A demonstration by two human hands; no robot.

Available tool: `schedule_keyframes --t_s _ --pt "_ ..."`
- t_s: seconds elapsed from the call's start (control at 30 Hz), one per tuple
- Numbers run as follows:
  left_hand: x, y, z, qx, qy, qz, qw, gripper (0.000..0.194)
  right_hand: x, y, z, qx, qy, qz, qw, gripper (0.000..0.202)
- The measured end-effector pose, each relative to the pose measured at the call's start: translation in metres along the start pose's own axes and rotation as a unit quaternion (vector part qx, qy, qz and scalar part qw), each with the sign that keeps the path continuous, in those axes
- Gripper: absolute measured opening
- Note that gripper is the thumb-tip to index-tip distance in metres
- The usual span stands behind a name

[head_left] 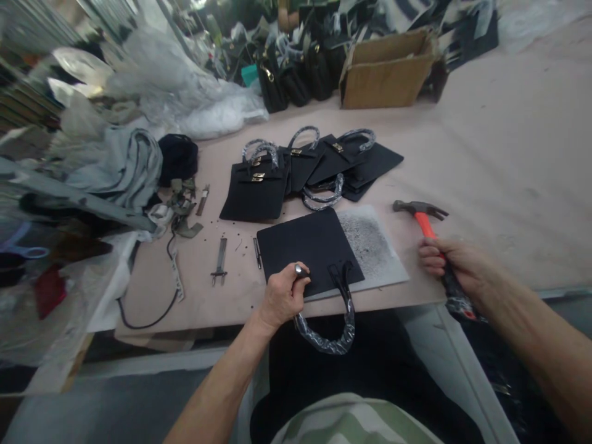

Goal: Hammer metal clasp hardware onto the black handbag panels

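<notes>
I hold a red-necked claw hammer [423,217] at right and a metal-topped tool [300,270] over a flat black panel [303,242], whose wrapped handle [333,346] curves toward me.

Plain black panel [303,243], pale grey board [370,246] with black speckles, orange-and-black hammer handle [425,226]

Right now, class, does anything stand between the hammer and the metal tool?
Nothing visible stands between the hammer in the right hand and the metal tool in the left hand. The black panel and speckled board lie flat below; the wrapped handle curves off the panel.
</notes>
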State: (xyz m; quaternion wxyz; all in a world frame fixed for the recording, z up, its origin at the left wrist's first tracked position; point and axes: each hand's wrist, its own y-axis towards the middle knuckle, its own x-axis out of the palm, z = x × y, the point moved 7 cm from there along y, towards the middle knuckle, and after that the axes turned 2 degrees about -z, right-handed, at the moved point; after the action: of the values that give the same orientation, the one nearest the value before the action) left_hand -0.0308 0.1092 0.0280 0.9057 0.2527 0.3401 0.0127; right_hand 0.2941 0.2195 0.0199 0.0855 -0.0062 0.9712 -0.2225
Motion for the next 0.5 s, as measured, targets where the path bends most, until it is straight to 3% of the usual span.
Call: schedule_keyframes --t_s 0.1,0.2,0.27,0.37,0.43,0.5 --pt "0.001 0.001 0.001 -0.007 0.001 -0.005 1.0 0.013 0.02 -0.027 -0.017 0.028 0.061 -0.026 0.997 0.031" --pt "0.002 0.001 0.002 -0.011 -0.001 -0.004 1.0 0.013 0.03 -0.066 -0.062 -0.095 -0.079 -0.013 0.992 0.041" --pt "0.003 0.001 0.001 -0.016 -0.005 0.001 1.0 0.013 0.044 -0.093 -0.091 -0.221 -0.235 -0.03 0.946 0.046" --pt "0.004 0.0 0.0 -0.017 0.003 0.006 1.0 0.013 0.074 -0.122 -0.103 -0.367 -0.4 -0.092 0.835 0.044" --pt "0.005 -0.001 -0.001 -0.015 0.012 0.009 1.0 0.013 0.088 -0.128 -0.097 -0.403 -0.461 -0.122 0.781 0.04" --pt "0.005 -0.001 -0.001 -0.017 0.013 0.014 1.0 0.012 0.095 -0.128 -0.093 -0.416 -0.498 -0.125 0.75 0.038"
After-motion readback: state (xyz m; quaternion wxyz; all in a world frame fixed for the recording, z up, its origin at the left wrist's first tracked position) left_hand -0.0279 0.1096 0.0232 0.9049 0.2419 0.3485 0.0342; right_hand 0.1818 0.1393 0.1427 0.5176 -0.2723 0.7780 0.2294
